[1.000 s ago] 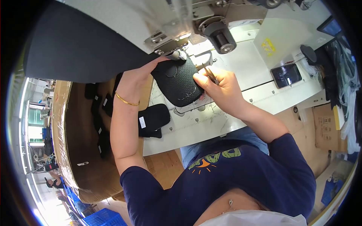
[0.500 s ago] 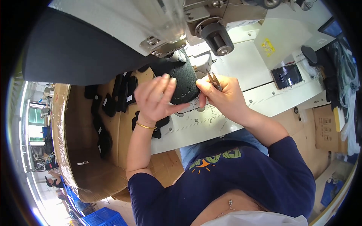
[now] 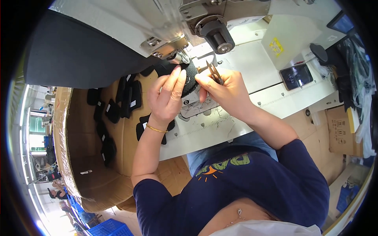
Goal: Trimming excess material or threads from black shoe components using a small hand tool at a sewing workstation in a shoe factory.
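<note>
A black textured fabric piece [image 3: 190, 80], curved at its near end, lies under the sewing machine's head [image 3: 179, 53]. My left hand [image 3: 167, 96] is at its left edge, fingers drawn together against it and partly covering it. In my right hand [image 3: 226, 92] is a pair of thread snips [image 3: 214, 72], blades pointing up and away. That hand's thumb and forefinger meet at the right edge of the black piece. Whether they also pinch a thread is too small to tell.
A cardboard box [image 3: 118, 181] at the left holds several black pieces with white labels. Loose thread bits lie on the white machine table [image 3: 232, 128]. A phone [image 3: 296, 76] rests at the right, and a grey cylindrical machine part [image 3: 215, 35] overhangs the hands.
My left hand has gone from spread fingers above the piece to closed fingers at its edge. The black piece has shifted farther under the machine head. My right hand has moved slightly left with the snips.
</note>
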A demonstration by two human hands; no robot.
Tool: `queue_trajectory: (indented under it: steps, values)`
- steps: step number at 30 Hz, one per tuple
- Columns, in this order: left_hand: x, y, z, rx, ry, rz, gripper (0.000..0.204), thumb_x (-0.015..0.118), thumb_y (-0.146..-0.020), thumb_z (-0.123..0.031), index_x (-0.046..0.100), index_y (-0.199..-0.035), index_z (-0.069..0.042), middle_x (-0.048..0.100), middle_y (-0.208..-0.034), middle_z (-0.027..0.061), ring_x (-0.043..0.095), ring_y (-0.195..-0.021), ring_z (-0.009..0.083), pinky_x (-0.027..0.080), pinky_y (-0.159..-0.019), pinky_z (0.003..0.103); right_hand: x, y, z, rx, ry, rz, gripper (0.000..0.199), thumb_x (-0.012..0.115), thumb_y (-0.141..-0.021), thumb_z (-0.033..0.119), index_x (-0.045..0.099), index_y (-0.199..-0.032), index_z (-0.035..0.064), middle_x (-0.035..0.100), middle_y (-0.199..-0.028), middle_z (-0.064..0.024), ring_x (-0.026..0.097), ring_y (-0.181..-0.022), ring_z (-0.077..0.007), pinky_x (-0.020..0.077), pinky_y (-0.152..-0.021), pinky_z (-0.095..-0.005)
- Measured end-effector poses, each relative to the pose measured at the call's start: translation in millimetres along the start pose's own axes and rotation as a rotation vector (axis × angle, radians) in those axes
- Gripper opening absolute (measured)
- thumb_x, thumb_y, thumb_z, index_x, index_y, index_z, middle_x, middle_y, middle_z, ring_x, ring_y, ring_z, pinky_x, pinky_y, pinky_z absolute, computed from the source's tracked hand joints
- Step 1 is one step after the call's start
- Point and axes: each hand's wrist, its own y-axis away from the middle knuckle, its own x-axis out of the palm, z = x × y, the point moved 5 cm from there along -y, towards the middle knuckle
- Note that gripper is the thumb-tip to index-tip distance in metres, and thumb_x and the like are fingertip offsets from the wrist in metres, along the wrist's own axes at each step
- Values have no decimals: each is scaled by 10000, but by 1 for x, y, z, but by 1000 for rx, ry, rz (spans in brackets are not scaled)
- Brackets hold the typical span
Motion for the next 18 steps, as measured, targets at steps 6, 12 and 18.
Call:
queue_trajectory:
  steps: [6, 12, 18]
  values:
    - [6, -2, 6, -93, -39, -9, 461, 648, -629, 55, 714, -1082, -1, 684, -1082, 87, 612, -869, 221, 496, -773, 325, 5, -10, -9, -71, -47, -33, 268, 608, -954, 176, 670, -733, 37, 618, -603, 17, 429, -503, -2, 303, -454, -198]
    - [7, -3, 8, -114, -109, 17, 431, 654, -632, 26, 717, -1057, -12, 684, -1054, 69, 616, -860, 221, 492, -761, 331, 8, -8, -2, -66, -38, -39, 319, 613, -945, 181, 657, -664, 37, 581, -556, 36, 404, -482, -3, 288, -447, -203]
    - [-6, -22, -12, -110, -151, 35, 337, 656, -652, 6, 712, -984, -17, 688, -1000, 50, 619, -796, 195, 469, -705, 320, 5, -8, -1, -35, -68, -31, 301, 598, -946, 170, 628, -680, 34, 596, -578, 13, 448, -529, -15, 338, -477, -215]
